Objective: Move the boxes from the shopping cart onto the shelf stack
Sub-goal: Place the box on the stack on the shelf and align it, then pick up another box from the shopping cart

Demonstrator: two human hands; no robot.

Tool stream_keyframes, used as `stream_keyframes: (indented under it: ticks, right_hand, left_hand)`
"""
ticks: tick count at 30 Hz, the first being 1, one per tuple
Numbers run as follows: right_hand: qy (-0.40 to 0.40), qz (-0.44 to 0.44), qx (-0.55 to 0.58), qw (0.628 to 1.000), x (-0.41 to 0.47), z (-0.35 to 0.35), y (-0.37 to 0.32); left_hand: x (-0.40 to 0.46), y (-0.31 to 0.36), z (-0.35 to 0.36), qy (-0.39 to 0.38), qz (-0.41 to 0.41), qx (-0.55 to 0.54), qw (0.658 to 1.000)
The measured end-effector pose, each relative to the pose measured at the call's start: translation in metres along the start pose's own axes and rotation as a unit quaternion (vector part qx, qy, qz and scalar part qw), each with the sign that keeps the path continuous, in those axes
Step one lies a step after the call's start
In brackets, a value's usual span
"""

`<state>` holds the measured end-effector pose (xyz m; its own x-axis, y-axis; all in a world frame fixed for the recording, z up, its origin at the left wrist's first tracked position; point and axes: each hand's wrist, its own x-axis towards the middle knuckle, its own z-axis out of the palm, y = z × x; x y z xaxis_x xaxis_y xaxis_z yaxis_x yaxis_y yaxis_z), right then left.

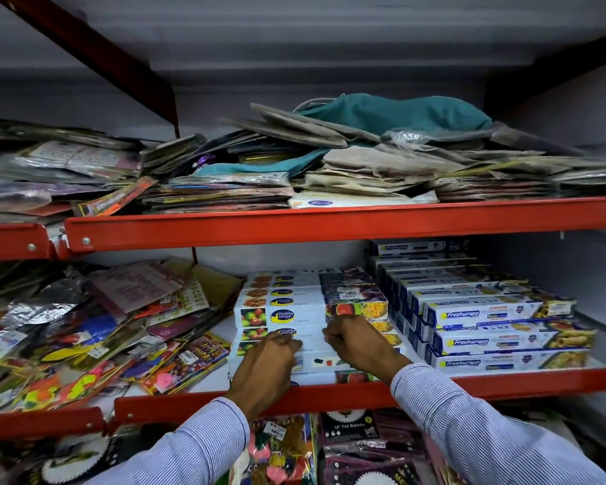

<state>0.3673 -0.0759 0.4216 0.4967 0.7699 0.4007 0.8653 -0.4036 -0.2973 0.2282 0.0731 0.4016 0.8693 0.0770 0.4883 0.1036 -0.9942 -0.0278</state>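
A stack of long white cling-film boxes (pixel 294 309) with fruit pictures lies on the middle shelf (pixel 469 383). My left hand (pixel 265 369) rests with curled fingers on the front face of the stack's lower boxes. My right hand (pixel 357 341) presses its fingers on the same stack a little higher and to the right. Both hands touch the boxes' front faces; whether either grips one box I cannot tell. The shopping cart is out of view.
Blue and white foil boxes (pixel 497 313) are stacked right beside the stack. Loose party packets (pixel 95 330) crowd the shelf's left half. The upper shelf (pixel 329 222) holds paper bags and teal cloth (pixel 392 113). Balloon packs (pixel 350 435) hang below.
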Motion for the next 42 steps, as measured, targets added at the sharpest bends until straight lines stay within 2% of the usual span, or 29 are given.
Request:
stream_keyframes:
  ticks: [12,16,25,30,33,38,42]
  right_hand:
    - [-0.003,0.031,-0.014,0.999,-0.001,0.003,0.0]
    - [-0.019,0.046,-0.074,0.996,-0.014,-0.002,-0.013]
    - [0.019,0.083,-0.098,0.992,-0.108,0.026,-0.05]
    - [-0.028,0.102,-0.087,0.991,-0.186,0.065,-0.063]
    - [-0.053,0.112,-0.072,0.99,-0.225,0.09,-0.068]
    - [-0.13,0.123,-0.021,0.984,-0.291,0.139,-0.073]
    - [-0.183,0.144,0.013,0.972,-0.333,0.184,-0.072]
  left_hand:
    - [-0.001,0.001,0.0,-0.014,-0.009,0.002,1.0]
    - [-0.008,0.005,-0.003,-0.041,-0.019,0.046,0.998]
    - [-0.101,0.036,-0.009,0.003,-0.001,0.045,0.999]
    - [-0.187,0.055,0.016,-0.057,-0.016,0.022,0.998]
    - [-0.237,0.063,0.033,-0.12,-0.03,0.007,0.992]
    - [-0.317,0.075,0.069,-0.222,-0.073,-0.036,0.972]
    - [-0.377,0.081,0.111,-0.327,-0.076,-0.05,0.941]
